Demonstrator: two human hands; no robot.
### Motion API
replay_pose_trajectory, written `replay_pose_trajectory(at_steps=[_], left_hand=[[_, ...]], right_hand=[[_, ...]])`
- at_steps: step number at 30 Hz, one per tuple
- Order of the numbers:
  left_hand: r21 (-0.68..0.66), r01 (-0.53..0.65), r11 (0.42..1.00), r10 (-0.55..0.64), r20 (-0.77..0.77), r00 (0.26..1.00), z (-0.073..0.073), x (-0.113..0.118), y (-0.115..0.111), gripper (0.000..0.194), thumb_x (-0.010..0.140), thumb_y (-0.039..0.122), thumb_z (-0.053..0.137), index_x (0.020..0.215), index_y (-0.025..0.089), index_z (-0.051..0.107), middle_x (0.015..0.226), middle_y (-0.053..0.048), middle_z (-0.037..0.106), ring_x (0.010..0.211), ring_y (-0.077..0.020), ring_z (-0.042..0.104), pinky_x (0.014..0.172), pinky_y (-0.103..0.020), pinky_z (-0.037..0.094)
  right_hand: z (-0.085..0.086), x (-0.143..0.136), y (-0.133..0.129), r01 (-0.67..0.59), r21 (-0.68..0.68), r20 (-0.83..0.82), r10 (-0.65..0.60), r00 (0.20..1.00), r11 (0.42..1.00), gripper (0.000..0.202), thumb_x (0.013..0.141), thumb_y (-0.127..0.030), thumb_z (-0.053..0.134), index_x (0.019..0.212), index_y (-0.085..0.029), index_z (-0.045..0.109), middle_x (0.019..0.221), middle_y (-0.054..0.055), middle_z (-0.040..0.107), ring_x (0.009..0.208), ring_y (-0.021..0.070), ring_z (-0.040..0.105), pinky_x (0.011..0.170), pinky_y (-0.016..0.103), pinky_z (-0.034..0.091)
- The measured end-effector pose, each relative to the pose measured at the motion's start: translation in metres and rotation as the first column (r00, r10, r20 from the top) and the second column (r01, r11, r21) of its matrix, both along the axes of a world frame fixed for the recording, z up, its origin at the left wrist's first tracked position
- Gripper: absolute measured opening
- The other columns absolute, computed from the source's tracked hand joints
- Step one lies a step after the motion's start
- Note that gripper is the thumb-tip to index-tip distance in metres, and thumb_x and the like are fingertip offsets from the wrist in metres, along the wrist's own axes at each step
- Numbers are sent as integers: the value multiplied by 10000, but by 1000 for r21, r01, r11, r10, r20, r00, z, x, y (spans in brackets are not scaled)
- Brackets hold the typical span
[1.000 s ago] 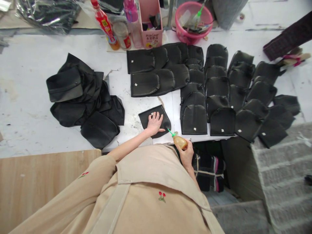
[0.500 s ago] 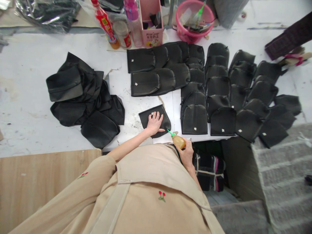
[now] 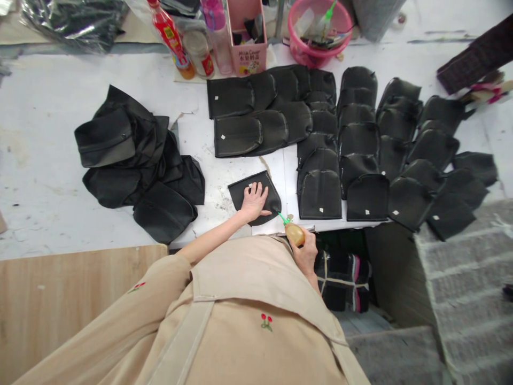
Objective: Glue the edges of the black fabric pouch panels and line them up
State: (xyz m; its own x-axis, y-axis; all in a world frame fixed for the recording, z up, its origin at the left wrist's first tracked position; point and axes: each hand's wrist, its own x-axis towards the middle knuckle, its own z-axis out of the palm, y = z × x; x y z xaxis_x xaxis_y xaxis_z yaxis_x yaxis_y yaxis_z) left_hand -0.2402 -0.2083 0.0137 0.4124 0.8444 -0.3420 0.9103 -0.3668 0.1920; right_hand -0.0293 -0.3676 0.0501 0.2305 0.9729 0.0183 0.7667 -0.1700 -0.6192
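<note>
A single black fabric piece lies at the table's front edge. My left hand rests flat on it with fingers spread, next to a small white tag. In my right hand is a squeeze bottle of amber liquid, its green nozzle at the piece's lower right edge. Several overlapping black pieces lie in rows behind and to the right, some with small white tags. On the left is a loose heap of black pieces.
At the back stand a red bottle, a glass jar, a pink box and a pink basket of tools. Below the table edge at right lies a tied dark bundle. A wooden board is at front left.
The green nozzle tip has moved slightly to the right along the edge of the black piece. My left hand has stayed in place on it.
</note>
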Motion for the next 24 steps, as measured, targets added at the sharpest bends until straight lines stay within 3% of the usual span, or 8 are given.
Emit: replay_pose_trajectory(at_steps=[10, 18, 24], left_hand=[[16, 4, 1000, -4, 4, 1000, 2, 0, 0, 1007, 752, 656, 735, 1531, 124, 383, 1569, -278, 340, 1450, -437, 290, 1127, -560, 263], [-13, 122, 992, -121, 44, 992, 4, -21, 6, 1001, 739, 675, 733, 1523, 142, 414, 1583, -252, 338, 1458, -418, 290, 1126, -521, 288], [-7, 123, 992, -123, 48, 991, 1, -24, 3, 991, 755, 654, 729, 1532, 132, 401, 1599, -258, 306, 1474, -421, 261, 1141, -530, 259]], right_hand=[[-2, 0, -1, 0, -15, 21, 0, 1000, 1000, 499, 932, -579, 554, 1251, -196, 586, 1035, 102, 629, 938, 260, 624, 807, 390, 531], [-1, -2, -4, 26, -34, 26, -25, 999, 999, 500, 926, -593, 553, 1228, -198, 597, 1013, 94, 629, 914, 250, 618, 787, 380, 525], [1, 0, -3, 4, -47, -5, -4, 1000, 999, 499, 910, -594, 577, 1215, -199, 607, 1005, 85, 633, 899, 242, 620, 787, 375, 529]])
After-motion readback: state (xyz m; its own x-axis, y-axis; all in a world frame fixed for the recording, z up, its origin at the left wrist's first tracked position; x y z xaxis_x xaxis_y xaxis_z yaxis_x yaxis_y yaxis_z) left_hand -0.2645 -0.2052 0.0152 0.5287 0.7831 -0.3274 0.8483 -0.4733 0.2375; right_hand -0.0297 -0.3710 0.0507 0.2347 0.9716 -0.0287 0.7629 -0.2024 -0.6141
